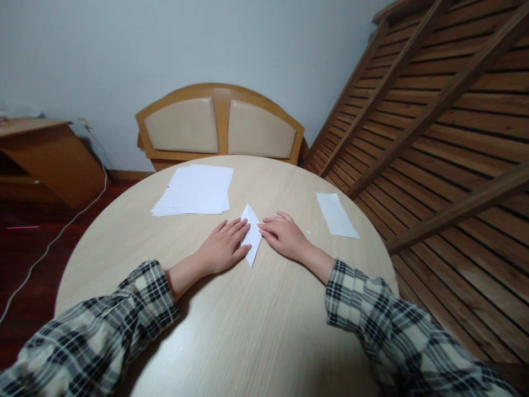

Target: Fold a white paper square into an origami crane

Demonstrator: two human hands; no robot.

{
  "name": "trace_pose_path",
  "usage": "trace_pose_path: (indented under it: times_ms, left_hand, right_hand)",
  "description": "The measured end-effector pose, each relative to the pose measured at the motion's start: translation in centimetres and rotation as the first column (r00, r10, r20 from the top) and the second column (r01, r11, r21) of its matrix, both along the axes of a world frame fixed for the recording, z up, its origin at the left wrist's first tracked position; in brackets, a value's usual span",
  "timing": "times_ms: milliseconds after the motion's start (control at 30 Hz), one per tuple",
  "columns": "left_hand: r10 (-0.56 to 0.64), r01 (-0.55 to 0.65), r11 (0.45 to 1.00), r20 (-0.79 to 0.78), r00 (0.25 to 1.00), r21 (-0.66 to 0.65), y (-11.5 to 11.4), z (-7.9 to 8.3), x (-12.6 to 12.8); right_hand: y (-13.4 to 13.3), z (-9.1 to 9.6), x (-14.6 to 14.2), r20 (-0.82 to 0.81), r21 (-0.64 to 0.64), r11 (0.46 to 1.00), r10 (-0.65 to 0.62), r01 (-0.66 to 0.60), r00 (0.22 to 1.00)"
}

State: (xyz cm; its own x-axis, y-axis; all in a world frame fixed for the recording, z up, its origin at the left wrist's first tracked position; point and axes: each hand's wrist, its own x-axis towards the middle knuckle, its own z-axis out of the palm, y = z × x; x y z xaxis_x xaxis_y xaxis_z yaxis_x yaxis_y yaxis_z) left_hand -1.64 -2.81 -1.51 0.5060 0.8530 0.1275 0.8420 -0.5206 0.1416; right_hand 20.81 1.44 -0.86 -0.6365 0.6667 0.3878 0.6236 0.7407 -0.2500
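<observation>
A white folded paper [253, 236], shaped like a narrow diamond with a crease down its length, lies flat on the round wooden table [243, 331]. My left hand [225, 246] rests palm down over its left side, fingers stretched out, with the fingertips on the paper. At the paper's right edge, my right hand [284, 234] lies low on the table with its fingers extended and the tips touching or just beside the edge. Neither hand is closed around anything. Part of the paper's left half is hidden under the left fingers.
A stack of white sheets [196, 189] lies at the back left of the table, and a white paper strip [336, 215] at the right. Behind stands a padded wooden headboard [223, 127]. Slatted wood [433, 138] leans at the right; a desk [45, 160] and cable are left.
</observation>
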Motion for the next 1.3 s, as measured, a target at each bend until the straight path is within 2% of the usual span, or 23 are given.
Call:
trace_pose_path:
  times_ms: [167,333,567,867,967,1067,1200,1300]
  left_hand:
    - [-0.016,0.016,1.000,-0.035,0.999,0.006,0.2,-0.5,-0.1]
    - [-0.045,0.047,0.998,-0.041,0.998,0.037,0.6,-1.0,-0.2]
    - [-0.072,0.076,0.995,-0.072,0.995,0.058,1.3,-0.4,-0.5]
    - [-0.078,0.080,0.996,-0.051,0.996,0.028,1.4,0.0,-0.4]
    - [-0.065,0.066,0.998,-0.037,0.997,0.013,1.4,-0.1,-0.4]
    - [-0.036,0.036,0.999,0.016,0.999,0.008,1.3,-0.3,-0.4]
    - [0.000,-0.003,0.999,0.070,0.998,0.035,1.2,-0.3,-0.5]
    - [0.013,-0.019,0.997,0.091,0.996,0.073,1.1,0.0,-0.7]
  right_hand:
    - [0.8,-0.2,-0.7,-0.023,0.021,0.999,-0.031,0.031,0.999]
    - [1.5,-0.4,-1.6,0.123,-0.074,0.996,-0.043,0.053,0.991]
    - [3.1,-0.5,-2.7,0.207,-0.132,0.990,-0.016,0.044,0.978]
    - [4.7,-0.5,-4.3,0.200,-0.120,0.986,-0.094,0.120,0.975]
    - [5.5,-1.1,-4.9,0.163,-0.091,0.979,-0.168,0.185,0.972]
    - [6.4,-1.7,-5.0,0.035,-0.103,0.961,-0.254,0.256,0.967]
    - [6.8,-2.1,-3.9,-0.276,-0.113,0.979,-0.194,0.169,0.941]
    - [6.3,-1.9,-2.6,-0.380,-0.082,0.997,-0.042,0.012,0.924]
